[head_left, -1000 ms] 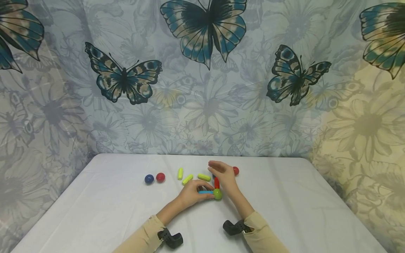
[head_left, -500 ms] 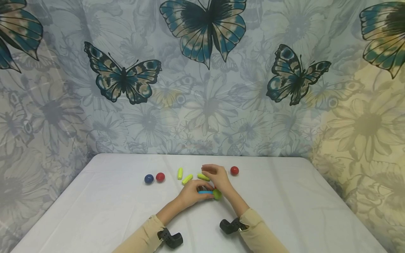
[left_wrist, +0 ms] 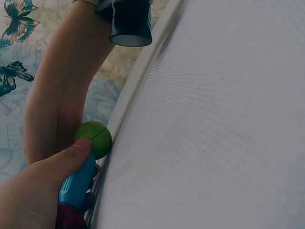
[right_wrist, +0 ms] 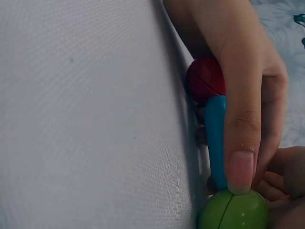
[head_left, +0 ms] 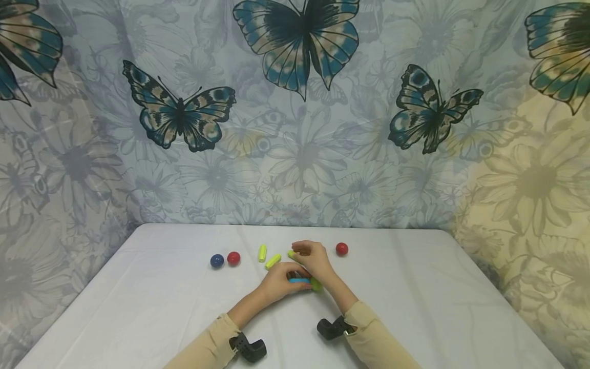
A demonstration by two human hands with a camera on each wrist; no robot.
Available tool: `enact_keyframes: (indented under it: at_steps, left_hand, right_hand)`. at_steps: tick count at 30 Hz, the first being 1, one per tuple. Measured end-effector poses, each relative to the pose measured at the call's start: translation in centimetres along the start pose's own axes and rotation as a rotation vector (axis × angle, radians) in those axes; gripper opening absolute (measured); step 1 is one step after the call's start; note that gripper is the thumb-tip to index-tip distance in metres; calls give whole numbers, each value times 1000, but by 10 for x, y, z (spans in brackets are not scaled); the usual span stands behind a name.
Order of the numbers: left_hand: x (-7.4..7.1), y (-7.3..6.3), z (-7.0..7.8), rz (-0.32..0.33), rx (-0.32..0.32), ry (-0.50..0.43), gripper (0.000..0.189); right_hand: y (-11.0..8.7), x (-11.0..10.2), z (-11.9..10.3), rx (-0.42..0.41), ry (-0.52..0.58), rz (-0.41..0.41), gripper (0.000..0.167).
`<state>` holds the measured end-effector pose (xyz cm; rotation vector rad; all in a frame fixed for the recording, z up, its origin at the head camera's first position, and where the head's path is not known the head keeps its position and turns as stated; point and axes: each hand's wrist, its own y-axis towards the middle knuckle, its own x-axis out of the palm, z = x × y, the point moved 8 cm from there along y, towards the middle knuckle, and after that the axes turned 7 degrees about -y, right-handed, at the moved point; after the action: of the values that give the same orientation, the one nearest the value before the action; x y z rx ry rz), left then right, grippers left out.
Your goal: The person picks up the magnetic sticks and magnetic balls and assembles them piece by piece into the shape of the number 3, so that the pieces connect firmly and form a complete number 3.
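Note:
My left hand (head_left: 277,283) holds a light blue stick (head_left: 299,280) between thumb and fingers, low at the table. A green ball (right_wrist: 233,212) is fixed to the stick's right end. At the other end a red ball (right_wrist: 205,78) sits partly under the left hand. My right hand (head_left: 314,260) reaches over from the right, just beyond the green ball, with its fingers bent. Beside its fingertips one end of a yellow-green stick (head_left: 291,253) shows. The right hand covers the rest of that stick; I cannot tell whether it grips anything.
Two more yellow-green sticks, one upright in view (head_left: 262,253) and one slanted (head_left: 273,262), lie left of the hands. A blue ball (head_left: 217,261) and a red ball (head_left: 233,258) rest farther left. Another red ball (head_left: 341,249) lies right. Behind the white table (head_left: 415,287) hangs a butterfly-print cloth (head_left: 304,179).
My right hand has moved left and its fingers have bent more, hiding the red stick beyond the green ball and most of one yellow-green stick. My left hand has stayed in place.

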<state>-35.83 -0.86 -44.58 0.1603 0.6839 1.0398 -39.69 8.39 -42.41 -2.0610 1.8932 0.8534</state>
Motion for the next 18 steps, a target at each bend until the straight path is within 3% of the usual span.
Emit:
enact_keyframes:
  at_steps: [7, 18]
  left_hand:
    - [0, 0, -3, -2, -57, -23, 19]
    - [2, 0, 4, 4, -74, -23, 19]
  right_hand:
    - [1, 4, -3, -26, -70, -26, 29]
    - [-1, 3, -7, -30, -80, -30, 31]
